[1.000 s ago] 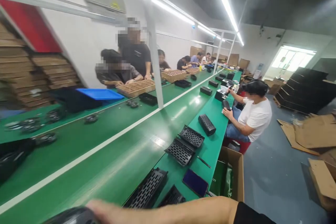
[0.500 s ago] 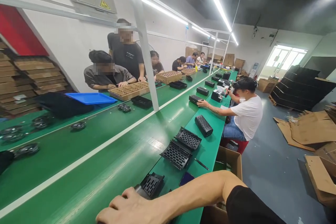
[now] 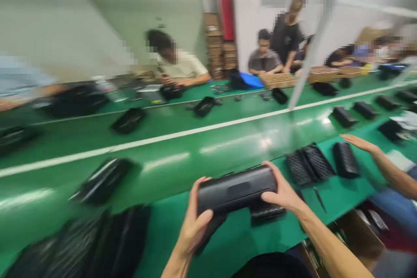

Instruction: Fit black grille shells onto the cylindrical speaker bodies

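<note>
Both my hands hold a long, rounded black speaker housing [image 3: 237, 189] above the green bench edge. My left hand [image 3: 197, 221] is closed round its left end, thumb on the near face. Closed on the right end is my right hand [image 3: 282, 191], with its thumb underneath. The side facing me is smooth, with an oblong recess. Beneath it a black perforated grille panel [image 3: 269, 213] lies partly hidden. To the right are a pair of grille panels [image 3: 309, 164] and a perforated black housing [image 3: 345, 160].
A green conveyor belt [image 3: 208, 143] with a white line runs across, carrying several black shells. Blurred black grille parts [image 3: 81, 243] sit at lower left. A dark pen [image 3: 319, 200] and a cardboard box [image 3: 358, 234] are at right. A co-worker's hand [image 3: 358, 142] reaches in; others sit opposite.
The view has swung left. My right hand, earlier low over a dark part on the bench, now grips the housing's right end. My left hand has come into view on its left end.
</note>
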Available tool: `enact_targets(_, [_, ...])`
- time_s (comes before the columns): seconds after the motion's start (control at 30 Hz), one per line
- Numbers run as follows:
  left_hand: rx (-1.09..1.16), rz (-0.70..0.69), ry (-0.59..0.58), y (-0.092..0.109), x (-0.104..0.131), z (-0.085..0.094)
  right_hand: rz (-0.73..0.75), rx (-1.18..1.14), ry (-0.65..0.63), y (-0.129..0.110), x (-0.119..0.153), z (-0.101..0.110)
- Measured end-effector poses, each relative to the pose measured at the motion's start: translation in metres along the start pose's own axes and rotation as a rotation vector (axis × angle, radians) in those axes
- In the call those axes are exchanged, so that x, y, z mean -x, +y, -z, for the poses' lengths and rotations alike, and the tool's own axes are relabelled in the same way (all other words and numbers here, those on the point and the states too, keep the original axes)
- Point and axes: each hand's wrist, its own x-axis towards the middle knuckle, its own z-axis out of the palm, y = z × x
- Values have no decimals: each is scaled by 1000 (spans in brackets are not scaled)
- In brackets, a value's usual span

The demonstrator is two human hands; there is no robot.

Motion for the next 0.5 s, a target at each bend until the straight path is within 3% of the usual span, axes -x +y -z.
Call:
enact_targets(0.1, [-24, -35, 96, -6, 12, 19, 35, -39, -52, 18, -9, 7])
enact_targets(0.2, [8, -72, 101, -15, 10, 16, 57, -42, -60, 21, -6, 6])
enact_targets(0.33, [17, -128, 112, -22, 8, 9, 66, -79, 27, 17, 3, -1])
enact_targets(0.5, [-6, -104, 97, -29, 10, 10, 0, -157, 76, 12, -1, -5])
